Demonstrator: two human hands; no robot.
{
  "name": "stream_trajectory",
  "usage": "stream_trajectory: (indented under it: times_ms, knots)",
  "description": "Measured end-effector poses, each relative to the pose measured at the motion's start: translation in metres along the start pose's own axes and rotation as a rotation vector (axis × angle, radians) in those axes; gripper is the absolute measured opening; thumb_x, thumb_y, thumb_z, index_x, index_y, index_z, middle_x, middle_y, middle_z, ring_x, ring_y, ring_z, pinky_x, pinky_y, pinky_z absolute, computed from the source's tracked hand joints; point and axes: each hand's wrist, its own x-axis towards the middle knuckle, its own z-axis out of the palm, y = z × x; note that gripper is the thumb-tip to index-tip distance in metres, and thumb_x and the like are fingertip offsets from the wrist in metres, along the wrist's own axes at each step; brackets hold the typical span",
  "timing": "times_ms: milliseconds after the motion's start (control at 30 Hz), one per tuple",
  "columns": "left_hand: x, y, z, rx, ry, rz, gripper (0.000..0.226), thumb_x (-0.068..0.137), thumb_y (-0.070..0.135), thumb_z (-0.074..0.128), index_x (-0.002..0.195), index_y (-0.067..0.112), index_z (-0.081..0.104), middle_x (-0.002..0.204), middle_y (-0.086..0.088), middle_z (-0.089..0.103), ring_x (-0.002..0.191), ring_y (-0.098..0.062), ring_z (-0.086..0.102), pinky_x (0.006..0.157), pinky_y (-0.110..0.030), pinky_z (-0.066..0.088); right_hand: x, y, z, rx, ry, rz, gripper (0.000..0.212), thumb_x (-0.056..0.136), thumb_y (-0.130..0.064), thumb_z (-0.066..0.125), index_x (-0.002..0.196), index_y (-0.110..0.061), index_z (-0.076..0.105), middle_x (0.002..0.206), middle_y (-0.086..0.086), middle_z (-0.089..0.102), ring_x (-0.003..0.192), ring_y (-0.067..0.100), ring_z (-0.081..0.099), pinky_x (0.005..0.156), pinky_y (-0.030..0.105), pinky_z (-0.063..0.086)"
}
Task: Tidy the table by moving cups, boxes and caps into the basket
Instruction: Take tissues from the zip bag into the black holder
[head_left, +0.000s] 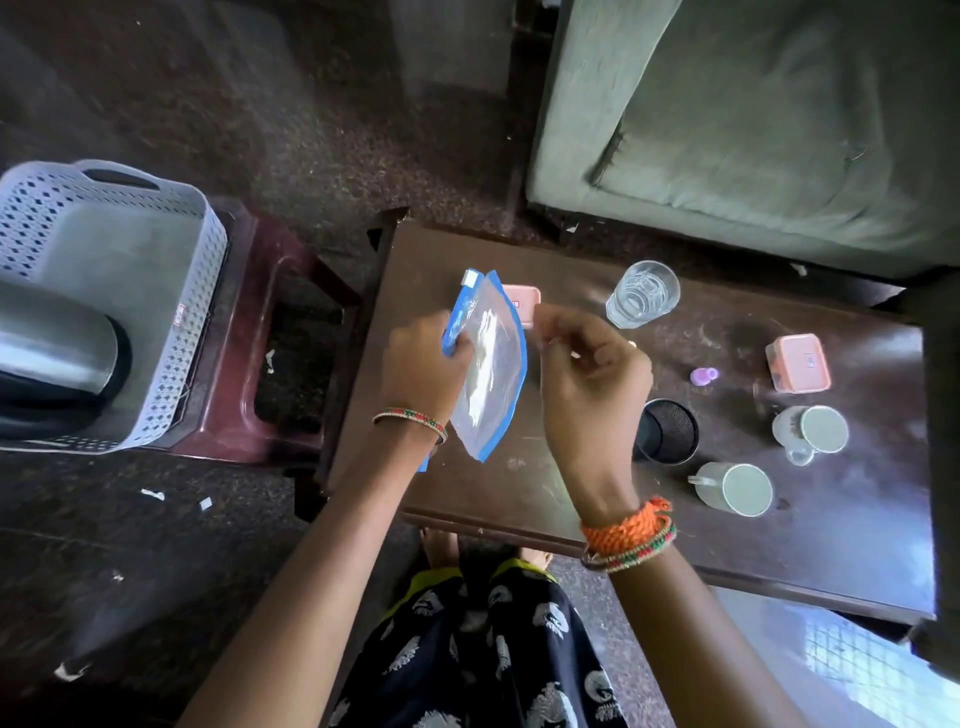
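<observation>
My left hand (421, 369) grips a clear plastic zip bag (491, 364) with blue edges and holds it upright over the left part of the dark wooden table (519, 493). My right hand (587, 384) is just right of the bag with its fingertips pinched together and blurred; whether they hold anything is unclear. A pink box (524, 301) lies behind the bag. A second pink box (797, 362), a small purple cap (704, 375), a clear glass (642, 293), a black mesh cup (667, 431) and two white mugs (810, 431) (735, 488) stand on the table.
A grey perforated basket (197, 249) sits on a maroon stool (291, 312) left of the table, with a steel kettle (52, 358) inside it. A grey-green sofa (753, 130) stands behind the table. Paper scraps lie on the floor.
</observation>
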Motion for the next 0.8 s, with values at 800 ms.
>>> stream_trajectory:
  times_ms: [800]
  knots:
    - [-0.018,-0.017,0.004,-0.081,0.013,0.021,0.007,0.082,0.008,0.061,0.084,0.005,0.066,0.075,-0.012,0.068,0.059,-0.024,0.063,0.050,-0.036,0.058,0.036,0.073,0.071,-0.771,-0.662,0.265,0.013,0.088,-0.003,0.049,0.094,-0.002,0.061,0.095,0.016,0.063,0.092,0.033,0.059,0.076,0.034,0.047]
